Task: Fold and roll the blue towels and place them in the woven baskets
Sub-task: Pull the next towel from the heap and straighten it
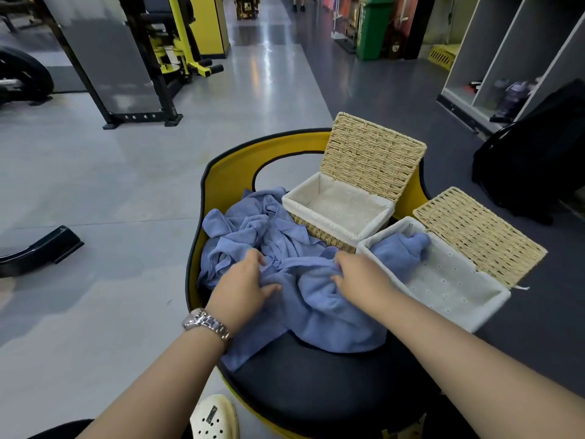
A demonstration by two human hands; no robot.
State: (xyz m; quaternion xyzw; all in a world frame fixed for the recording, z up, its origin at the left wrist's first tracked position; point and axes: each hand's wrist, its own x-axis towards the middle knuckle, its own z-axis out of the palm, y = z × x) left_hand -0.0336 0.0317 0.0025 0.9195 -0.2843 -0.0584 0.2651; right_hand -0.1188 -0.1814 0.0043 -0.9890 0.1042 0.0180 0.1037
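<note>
Left hand: the left hand (245, 285), lower centre of the frame, lies on the towel heap with fingers curled into the cloth, gripping a fold; a metal watch (207, 324) sits on the wrist
Right hand: the right hand (359, 275), just right of centre, pinches the same cloth
Blue towels: the loose blue towels (269, 236) are heaped mid-frame on the black seat pad (316, 384)
Near basket: the near basket (468, 312), right of centre, lid open, holds a rolled towel (400, 251) at its far end
Far basket: the far basket (329, 231), above centre, lid up
</note>
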